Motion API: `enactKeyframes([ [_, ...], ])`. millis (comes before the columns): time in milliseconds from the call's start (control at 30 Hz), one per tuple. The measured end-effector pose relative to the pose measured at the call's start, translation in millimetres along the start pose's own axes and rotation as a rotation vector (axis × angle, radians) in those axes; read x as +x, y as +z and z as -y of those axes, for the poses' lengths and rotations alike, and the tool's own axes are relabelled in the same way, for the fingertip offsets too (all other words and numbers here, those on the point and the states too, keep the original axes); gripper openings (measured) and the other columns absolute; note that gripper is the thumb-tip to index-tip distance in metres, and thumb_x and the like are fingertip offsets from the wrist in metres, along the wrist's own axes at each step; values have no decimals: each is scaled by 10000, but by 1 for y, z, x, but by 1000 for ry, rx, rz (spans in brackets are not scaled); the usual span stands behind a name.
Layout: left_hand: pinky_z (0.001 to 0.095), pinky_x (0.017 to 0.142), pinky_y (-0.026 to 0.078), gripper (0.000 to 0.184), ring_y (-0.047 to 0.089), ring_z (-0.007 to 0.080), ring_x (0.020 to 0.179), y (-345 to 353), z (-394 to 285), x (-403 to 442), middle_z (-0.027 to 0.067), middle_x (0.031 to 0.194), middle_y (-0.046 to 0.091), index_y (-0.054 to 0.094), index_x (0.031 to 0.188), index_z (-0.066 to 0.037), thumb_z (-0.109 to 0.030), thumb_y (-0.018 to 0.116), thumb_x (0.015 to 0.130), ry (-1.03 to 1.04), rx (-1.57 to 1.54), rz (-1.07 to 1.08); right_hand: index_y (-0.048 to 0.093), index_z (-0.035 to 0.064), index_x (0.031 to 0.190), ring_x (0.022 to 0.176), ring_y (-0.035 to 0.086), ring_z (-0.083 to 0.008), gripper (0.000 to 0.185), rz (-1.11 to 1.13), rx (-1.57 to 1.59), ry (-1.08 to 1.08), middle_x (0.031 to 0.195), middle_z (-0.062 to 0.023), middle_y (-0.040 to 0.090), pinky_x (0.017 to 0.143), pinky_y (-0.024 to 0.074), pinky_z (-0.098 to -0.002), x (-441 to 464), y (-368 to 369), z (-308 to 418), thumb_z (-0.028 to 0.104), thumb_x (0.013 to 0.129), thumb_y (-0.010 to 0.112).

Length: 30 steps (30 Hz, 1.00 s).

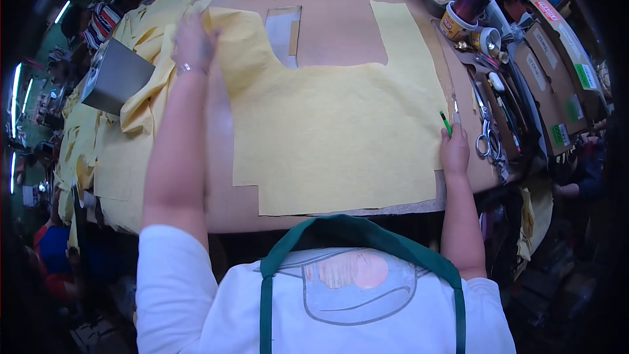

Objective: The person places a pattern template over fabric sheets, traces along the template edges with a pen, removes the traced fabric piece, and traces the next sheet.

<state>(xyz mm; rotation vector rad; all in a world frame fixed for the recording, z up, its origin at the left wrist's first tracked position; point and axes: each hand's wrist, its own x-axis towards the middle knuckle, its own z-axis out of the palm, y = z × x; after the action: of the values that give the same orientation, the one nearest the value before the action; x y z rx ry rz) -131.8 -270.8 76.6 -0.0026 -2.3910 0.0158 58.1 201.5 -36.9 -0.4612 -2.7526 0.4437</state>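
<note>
Plainly, in the head view, the right hand (455, 152) has its fingers closed round a green pencil (445, 122), scissors (484, 141) just right of them. Yellow cloth (337, 134) spreads leftward to the blurred left hand (194, 44), grip unclear; a hasty tug there could skew it.

Cloth sheet (334, 131) in the middle of the table (334, 39)

The sheet lies directly before the person. To its left is heaped cloth (147, 33), with a block (121, 77) on top. The left hand (194, 42) is at the sheet's far left end, beside the heap. The right hand (455, 151), with a pen (446, 122) in its grip, is at the right edge. Scissors (483, 143) lie right of that hand; cartons (549, 78) are farther right. A tub (453, 24) stands behind the scissors. A flat panel (283, 34) lies behind the sheet's notch.
</note>
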Motion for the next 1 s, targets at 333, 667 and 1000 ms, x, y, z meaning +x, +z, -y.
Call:
enactKeyframes([
  [333, 431, 925, 316, 710, 369, 349, 1131, -31, -46, -164, 218, 1193, 414, 383, 1195, 18, -441, 624, 710, -165, -215, 333, 489, -16, 910, 820, 514, -375, 279, 43, 113, -3, 872, -200, 529, 701, 426, -415, -4, -9, -1, 199, 765, 592],
  [667, 369, 621, 406, 395, 511, 301, 696, -71, -18, -207, 174, 790, 537, 472, 860, 21, -298, 655, 714, -607, -350, 919, 497, -59, 801, 782, 528, -420, 323, 302, 32, 123, 795, -268, 539, 670, 419, -445, -16, -40, 17, 219, 717, 638],
  [1000, 202, 535, 424, 215, 517, 67, 619, -114, -36, -204, 7, 726, 549, 492, 955, -94, -194, 591, 792, -1273, -1200, 1159, 547, -20, 957, 753, 563, -132, 219, 599, 1081, 383, 834, -68, 599, 680, 454, -269, -16, -46, 5, 63, 760, 593],
])
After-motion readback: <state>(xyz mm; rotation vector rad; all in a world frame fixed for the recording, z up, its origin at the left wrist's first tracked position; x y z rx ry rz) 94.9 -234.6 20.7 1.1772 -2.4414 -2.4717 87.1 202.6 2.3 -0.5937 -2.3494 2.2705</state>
